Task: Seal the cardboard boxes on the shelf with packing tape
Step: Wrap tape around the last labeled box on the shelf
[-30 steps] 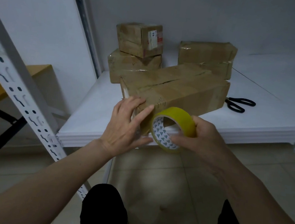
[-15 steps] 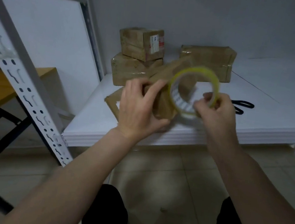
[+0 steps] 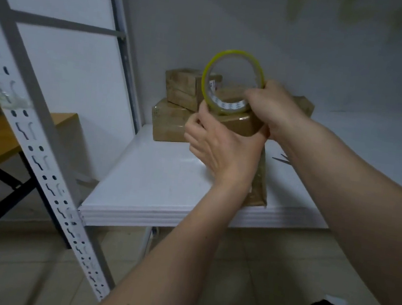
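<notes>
Because the long brown cardboard box (image 3: 244, 128) had to be steadied on end at the front of the white metal shelf (image 3: 156, 179), my left hand (image 3: 217, 146) curled around its upper end, gripping it. Just above, my right hand (image 3: 269, 105) pinched the yellow ring-shaped roll of packing tape (image 3: 231, 85) against the box top, I judged to lay a strip. Behind stood two stacked brown boxes (image 3: 175, 103).

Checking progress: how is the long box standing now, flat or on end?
On end: the long box rises upright from the shelf.
</notes>
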Tool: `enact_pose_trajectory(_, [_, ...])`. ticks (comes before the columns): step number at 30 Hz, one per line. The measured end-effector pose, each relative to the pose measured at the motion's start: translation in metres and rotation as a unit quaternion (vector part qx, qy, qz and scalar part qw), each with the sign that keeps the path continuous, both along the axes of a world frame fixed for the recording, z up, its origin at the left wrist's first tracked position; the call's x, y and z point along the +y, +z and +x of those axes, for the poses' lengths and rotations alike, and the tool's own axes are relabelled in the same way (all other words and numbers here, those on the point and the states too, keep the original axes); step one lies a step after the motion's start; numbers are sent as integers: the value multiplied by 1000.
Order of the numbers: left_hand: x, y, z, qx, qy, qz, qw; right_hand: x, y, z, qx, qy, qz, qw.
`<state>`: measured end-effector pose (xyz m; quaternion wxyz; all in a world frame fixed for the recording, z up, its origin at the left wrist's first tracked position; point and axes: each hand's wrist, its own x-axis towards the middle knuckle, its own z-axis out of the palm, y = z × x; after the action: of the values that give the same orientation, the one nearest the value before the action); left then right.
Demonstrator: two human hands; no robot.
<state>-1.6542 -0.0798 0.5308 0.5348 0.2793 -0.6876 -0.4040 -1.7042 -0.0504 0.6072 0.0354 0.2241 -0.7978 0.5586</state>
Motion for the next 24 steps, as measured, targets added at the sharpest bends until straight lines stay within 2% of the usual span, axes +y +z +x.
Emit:
enact_pose_trajectory(5, [-5,-3,0,-8,-57,-66,996,8,-2,-5,48,-30,75,996])
enact_pose_trajectory(9, [-2,-3,-2,-28,-22,-118,992,21,3,-11,48,-45,96,993])
enact_pose_trajectory(16, [-1,-8,-9,-61,17,-194,979,48,4,-17,-13,-31,24,999])
enact_pose_trajectory(24, [-5,-8,-9,-58,37,-227,971,71,8,-24,-112,48,-108,987])
